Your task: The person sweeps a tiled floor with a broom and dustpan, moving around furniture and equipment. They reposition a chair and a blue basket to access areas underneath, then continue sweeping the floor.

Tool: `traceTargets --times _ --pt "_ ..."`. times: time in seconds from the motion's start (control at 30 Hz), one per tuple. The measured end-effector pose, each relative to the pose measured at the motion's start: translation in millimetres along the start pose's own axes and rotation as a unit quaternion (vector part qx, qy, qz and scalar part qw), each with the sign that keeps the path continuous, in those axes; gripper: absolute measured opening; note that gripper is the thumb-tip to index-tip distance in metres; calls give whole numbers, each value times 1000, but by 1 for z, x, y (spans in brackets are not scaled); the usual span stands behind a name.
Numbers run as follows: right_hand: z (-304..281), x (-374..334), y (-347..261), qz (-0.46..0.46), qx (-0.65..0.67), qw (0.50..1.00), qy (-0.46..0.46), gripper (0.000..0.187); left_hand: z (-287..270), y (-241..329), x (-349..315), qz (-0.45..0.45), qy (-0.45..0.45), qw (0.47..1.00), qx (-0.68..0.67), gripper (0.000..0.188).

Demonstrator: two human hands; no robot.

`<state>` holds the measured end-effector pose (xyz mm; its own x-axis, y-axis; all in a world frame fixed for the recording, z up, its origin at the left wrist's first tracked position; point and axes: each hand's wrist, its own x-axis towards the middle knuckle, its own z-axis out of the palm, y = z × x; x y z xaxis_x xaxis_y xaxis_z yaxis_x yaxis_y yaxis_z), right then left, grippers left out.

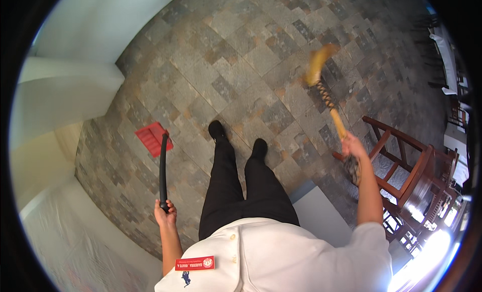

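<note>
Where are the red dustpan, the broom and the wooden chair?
red dustpan (152, 138): head view, on its flat pan.
broom (318, 64): head view, on its straw bristles.
wooden chair (420, 166): head view, on its armrest.

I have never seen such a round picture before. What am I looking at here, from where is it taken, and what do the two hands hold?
The picture comes from a wide-angle camera worn on a person's head, looking down, so straight lines bend near the edge. You see the person's own white shirt, black trousers and shoes. The left hand grips the long black handle of a red dustpan, which hangs just above or on the stone tile floor. The right hand holds a straw broom. A wooden chair stands to the right.
</note>
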<state>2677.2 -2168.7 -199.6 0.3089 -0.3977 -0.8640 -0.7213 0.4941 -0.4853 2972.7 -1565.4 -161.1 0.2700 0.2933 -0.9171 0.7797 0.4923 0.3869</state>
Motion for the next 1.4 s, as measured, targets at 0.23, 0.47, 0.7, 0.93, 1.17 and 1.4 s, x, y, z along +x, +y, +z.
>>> traceTargets --times 0.23,0.47,0.7,0.93,1.17,1.4 --pt "184 -93 -36 116 19 936 -331 53 33 50 42 26 39 997 -55 33" --pt "424 33 -19 133 -130 875 -446 11 40 136 29 -18 41 992 -121 24" --pt "323 78 -50 207 182 901 -334 13 37 157 31 -17 77 995 -69 26" --pt "150 141 -128 125 105 986 -46 9 53 164 38 -63 78 990 -103 25" --pt "154 110 -175 -73 -51 995 35 19 52 165 33 -89 58 987 -120 28" --pt "278 -25 -182 81 -51 958 -270 55 108 183 -1 -46 33 993 -101 27"
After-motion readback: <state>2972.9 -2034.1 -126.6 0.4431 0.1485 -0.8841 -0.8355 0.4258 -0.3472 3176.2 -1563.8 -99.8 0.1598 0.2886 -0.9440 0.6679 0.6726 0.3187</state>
